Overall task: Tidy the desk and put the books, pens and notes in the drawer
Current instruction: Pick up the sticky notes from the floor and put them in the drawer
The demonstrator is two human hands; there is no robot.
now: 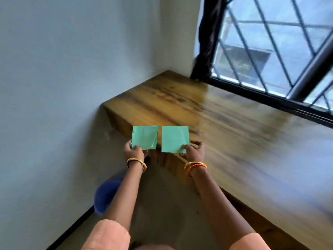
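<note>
Two green note stacks held side by side over the near corner of the wooden desk [225,127], left stack [144,137] pinched at its lower edge by left hand [134,152], right stack [174,138] pinched at its lower corner by right hand [194,152]. Loose top sheet curling on the left stack, likely to slip free or fan out under such a light corner grip. No drawer in view. Wall close on the left, window grille [270,51] along the far edge, open floor below and desk surface clear to the right for moving
</note>
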